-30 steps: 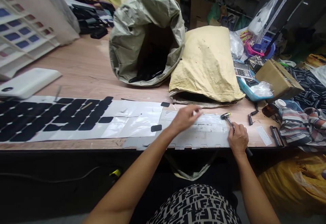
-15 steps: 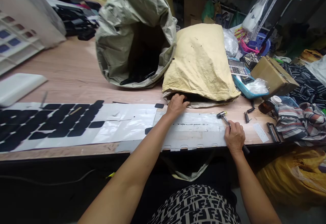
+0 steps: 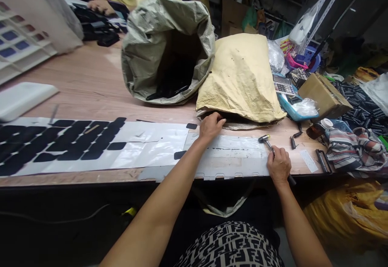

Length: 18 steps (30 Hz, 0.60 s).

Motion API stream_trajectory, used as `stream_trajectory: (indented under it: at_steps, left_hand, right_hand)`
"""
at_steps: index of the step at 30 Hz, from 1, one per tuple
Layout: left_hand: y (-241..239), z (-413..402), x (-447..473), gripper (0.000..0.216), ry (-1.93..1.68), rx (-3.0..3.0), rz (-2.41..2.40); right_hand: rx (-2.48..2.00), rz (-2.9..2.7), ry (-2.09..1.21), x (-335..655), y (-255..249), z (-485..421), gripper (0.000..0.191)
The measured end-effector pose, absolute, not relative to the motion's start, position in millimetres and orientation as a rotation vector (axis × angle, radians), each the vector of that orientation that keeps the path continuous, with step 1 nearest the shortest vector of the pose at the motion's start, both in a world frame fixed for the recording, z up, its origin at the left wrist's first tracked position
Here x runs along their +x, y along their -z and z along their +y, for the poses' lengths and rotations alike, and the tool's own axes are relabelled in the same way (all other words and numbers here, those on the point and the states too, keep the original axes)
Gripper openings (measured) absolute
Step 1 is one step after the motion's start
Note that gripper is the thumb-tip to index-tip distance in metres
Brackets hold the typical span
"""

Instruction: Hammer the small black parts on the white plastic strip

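My left hand [image 3: 210, 126] reaches into the dark opening under the yellow woven sack [image 3: 242, 77], fingers curled at its mouth; what they hold is hidden. My right hand [image 3: 279, 165] grips the handle of a small hammer [image 3: 266, 140], whose head rests on a clear plastic sheet over a grey mat [image 3: 233, 157] at the table's front edge. To the left lies a long white sheet [image 3: 145, 145] bearing several black rounded pieces [image 3: 69, 143].
An open grey-green sack [image 3: 166, 44] holds dark items. A calculator [image 3: 280, 84] in a blue tray, a cardboard box [image 3: 324, 93], small black parts [image 3: 293, 140], striped cloth [image 3: 354, 147] and white trays [image 3: 21, 44] crowd the wooden table [image 3: 91, 81].
My left hand moved from above the plastic sheet to the mouth of the yellow sack and stays there. My right hand keeps its grip on the hammer in place.
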<state>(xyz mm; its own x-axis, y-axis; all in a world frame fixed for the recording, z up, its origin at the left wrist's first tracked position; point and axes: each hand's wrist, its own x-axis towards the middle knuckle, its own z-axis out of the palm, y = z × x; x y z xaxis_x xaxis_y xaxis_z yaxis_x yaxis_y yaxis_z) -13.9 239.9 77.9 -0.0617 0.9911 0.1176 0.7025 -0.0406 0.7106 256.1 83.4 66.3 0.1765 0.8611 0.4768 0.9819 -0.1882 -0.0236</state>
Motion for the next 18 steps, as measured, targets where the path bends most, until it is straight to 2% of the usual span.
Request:
stream_trajectory:
  at_steps: [3,8,12,18]
  left_hand:
    - [-79,204,-22,0.018,-1.052,1.638,1.603]
    - [-66,145,-7,0.022,-0.978,1.658,1.244]
    - [-52,134,10,0.025,-0.915,1.960,1.257]
    - [-47,139,10,0.024,-0.877,2.076,1.284]
  right_hand:
    - [-2.137,-1.750,0.503,256,-65,83,0.027]
    - [-2.134,-1.735,0.526,256,-65,83,0.026]
    - [-2.128,-1.739,0.541,256,-65,83,0.027]
    - [-2.126,-1.734,0.538,257,-64,83,0.027]
